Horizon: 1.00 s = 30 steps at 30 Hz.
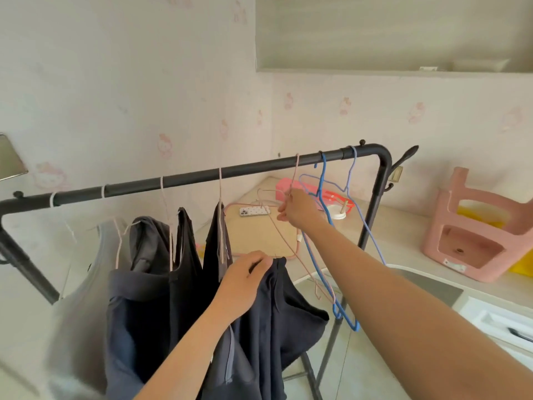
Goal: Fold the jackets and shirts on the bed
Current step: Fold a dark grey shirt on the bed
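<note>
A black clothes rail (202, 177) runs across the view. My left hand (245, 275) grips a dark navy garment (277, 319) that hangs off the rail, below a pink wire hanger. My right hand (297, 210) pinches that pink hanger (291, 249) just under its hook, which is over the rail. Further left on the rail hang two dark garments (184, 255) and a grey jacket (86, 284), each on a pale hanger. Two empty blue hangers (326, 226) hang at the right end of the rail. No bed is in view.
Behind the rail stands a pale desk (259, 235) with a phone (253, 211), a pink box (284, 189) and a white cup lid. A pink plastic stool (473, 232) lies on its side at the right. A wall cabinet (389, 33) hangs above. The rail's leg (326, 350) stands on tiled floor.
</note>
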Each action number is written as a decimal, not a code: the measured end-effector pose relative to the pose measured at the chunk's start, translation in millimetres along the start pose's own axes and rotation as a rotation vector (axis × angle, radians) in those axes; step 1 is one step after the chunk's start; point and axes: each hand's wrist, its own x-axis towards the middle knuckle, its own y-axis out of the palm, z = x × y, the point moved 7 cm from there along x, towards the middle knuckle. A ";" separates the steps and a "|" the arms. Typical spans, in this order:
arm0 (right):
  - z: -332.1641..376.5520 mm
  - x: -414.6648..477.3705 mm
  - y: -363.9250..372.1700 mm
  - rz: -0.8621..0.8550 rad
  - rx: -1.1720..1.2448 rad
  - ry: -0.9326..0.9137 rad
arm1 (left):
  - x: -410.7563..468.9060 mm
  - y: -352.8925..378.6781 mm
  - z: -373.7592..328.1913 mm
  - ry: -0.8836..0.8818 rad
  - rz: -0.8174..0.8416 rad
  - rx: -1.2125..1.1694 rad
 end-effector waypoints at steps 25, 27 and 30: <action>-231.6 -269.3 -67.7 -0.038 -0.268 0.342 | -81.8 146.9 -72.3 0.196 0.741 -0.029; -263.2 -306.7 -77.6 -0.063 -0.256 0.417 | -99.7 162.0 -92.5 0.233 0.806 -0.008; -294.9 -367.3 -95.2 -0.208 -0.209 0.462 | -127.4 180.8 -122.9 0.263 0.882 -0.011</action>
